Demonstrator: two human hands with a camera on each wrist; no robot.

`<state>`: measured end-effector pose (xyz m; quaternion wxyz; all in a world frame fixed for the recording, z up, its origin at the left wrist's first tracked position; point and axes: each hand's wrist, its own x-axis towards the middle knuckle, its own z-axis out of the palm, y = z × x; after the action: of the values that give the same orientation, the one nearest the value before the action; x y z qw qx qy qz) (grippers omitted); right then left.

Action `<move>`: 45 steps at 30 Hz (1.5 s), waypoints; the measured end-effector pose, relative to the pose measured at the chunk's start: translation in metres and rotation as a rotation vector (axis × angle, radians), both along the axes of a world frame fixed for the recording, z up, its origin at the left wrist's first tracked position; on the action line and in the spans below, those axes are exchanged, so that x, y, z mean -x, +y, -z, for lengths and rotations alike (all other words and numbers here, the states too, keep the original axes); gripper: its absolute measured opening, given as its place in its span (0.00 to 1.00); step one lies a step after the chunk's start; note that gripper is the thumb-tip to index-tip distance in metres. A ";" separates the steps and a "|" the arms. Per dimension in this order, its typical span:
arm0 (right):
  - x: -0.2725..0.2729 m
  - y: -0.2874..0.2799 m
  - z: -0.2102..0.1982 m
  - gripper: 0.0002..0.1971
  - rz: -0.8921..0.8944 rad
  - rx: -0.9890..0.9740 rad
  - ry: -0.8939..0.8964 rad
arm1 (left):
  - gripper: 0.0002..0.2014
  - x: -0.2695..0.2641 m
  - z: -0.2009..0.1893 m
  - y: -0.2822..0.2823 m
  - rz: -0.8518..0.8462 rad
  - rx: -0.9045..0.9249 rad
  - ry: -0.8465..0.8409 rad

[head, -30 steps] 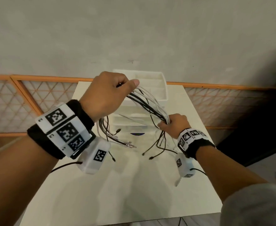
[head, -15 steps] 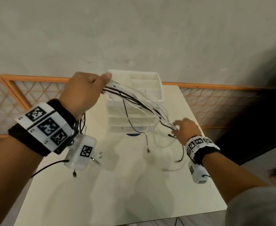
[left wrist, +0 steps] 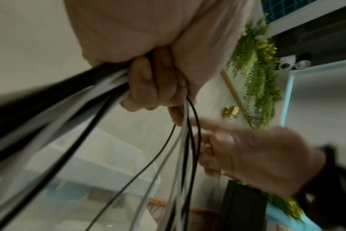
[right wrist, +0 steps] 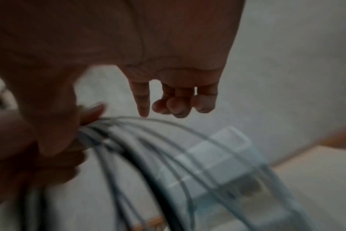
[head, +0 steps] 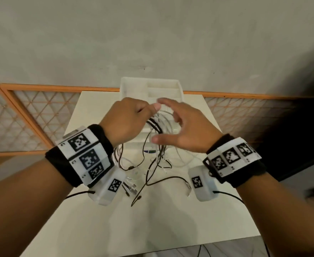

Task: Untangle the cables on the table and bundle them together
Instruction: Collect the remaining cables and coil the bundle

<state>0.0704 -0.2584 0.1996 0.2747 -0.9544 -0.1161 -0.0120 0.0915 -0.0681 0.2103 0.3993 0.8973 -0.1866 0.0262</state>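
Note:
My left hand (head: 128,117) is raised over the table and grips a bundle of black and white cables (head: 155,123). In the left wrist view its fingers (left wrist: 154,87) are curled round the cables (left wrist: 89,106). The strands arch out of the fist and hang down, with their plug ends (head: 152,175) dangling over the table. My right hand (head: 182,130) hovers just right of the bundle with thumb and fingers spread. In the right wrist view its fingers (right wrist: 168,96) hang loosely above the cables (right wrist: 148,148) and hold nothing.
A white drawer organiser (head: 150,88) stands at the back of the cream table (head: 152,229), against the grey wall. An orange lattice railing (head: 32,112) runs behind the table on both sides. The table's front edge is near my forearms.
My right hand has let go of the bundle's far end and risen toward my left hand. The left hand has moved right to the centre, and the cables now hang down instead of stretching across.

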 end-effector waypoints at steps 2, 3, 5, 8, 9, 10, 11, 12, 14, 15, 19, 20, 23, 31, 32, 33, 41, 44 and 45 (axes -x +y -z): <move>0.001 0.017 -0.002 0.20 0.042 0.209 -0.039 | 0.29 0.004 -0.006 -0.010 0.070 -0.061 -0.027; -0.003 0.017 0.003 0.12 0.098 0.249 -0.034 | 0.29 0.004 -0.007 -0.011 0.086 -0.089 -0.046; -0.010 0.000 0.019 0.13 0.194 0.298 0.039 | 0.29 0.000 -0.006 -0.008 0.074 -0.121 -0.065; -0.019 -0.044 0.041 0.14 0.313 0.410 0.154 | 0.29 -0.005 0.006 0.005 0.011 -0.146 0.000; -0.021 -0.059 0.048 0.14 0.352 0.424 0.181 | 0.29 -0.006 0.011 0.009 -0.010 -0.165 0.043; -0.023 -0.073 0.053 0.13 0.394 0.409 0.201 | 0.30 -0.007 0.017 0.012 -0.021 -0.191 0.099; -0.025 -0.083 0.057 0.13 0.436 0.367 0.221 | 0.30 -0.008 0.023 0.014 -0.017 -0.212 0.163; -0.028 -0.092 0.059 0.13 0.478 0.313 0.229 | 0.30 -0.010 0.031 0.014 -0.003 -0.225 0.232; -0.037 -0.102 0.059 0.13 0.547 0.236 0.231 | 0.31 -0.013 0.049 0.013 0.026 -0.212 0.372; -0.042 -0.106 0.057 0.12 0.575 0.210 0.225 | 0.32 -0.014 0.058 0.012 0.029 -0.185 0.442; -0.066 -0.133 0.049 0.11 0.734 0.074 0.215 | 0.39 -0.019 0.091 0.029 0.016 -0.123 0.643; -0.072 -0.142 0.047 0.10 0.773 0.022 0.214 | 0.40 -0.020 0.097 0.038 0.000 -0.120 0.674; -0.088 -0.158 0.039 0.09 0.849 -0.152 0.190 | 0.39 -0.025 0.114 0.055 -0.076 -0.099 0.689; -0.171 -0.143 0.000 0.10 0.789 -0.845 -0.134 | 0.34 -0.065 0.096 0.057 -0.168 0.105 0.416; -0.179 -0.143 -0.004 0.14 0.777 -0.924 -0.165 | 0.33 -0.071 0.091 0.057 -0.162 0.116 0.383; -0.184 -0.141 -0.007 0.18 0.760 -0.981 -0.182 | 0.32 -0.075 0.087 0.057 -0.155 0.127 0.361; -0.167 -0.152 0.097 0.17 0.746 -1.277 0.126 | 0.22 -0.075 0.084 0.051 -0.244 0.004 0.239; -0.142 -0.159 0.165 0.15 0.797 -1.292 0.280 | 0.23 -0.065 0.089 0.051 -0.190 -0.048 0.288; -0.132 -0.161 0.184 0.15 0.841 -1.271 0.306 | 0.22 -0.062 0.090 0.050 -0.173 -0.067 0.308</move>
<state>0.2026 -0.4193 0.0155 0.7546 -0.5684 0.3243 -0.0475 0.1531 -0.0182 0.1199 0.3893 0.9162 -0.0461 -0.0834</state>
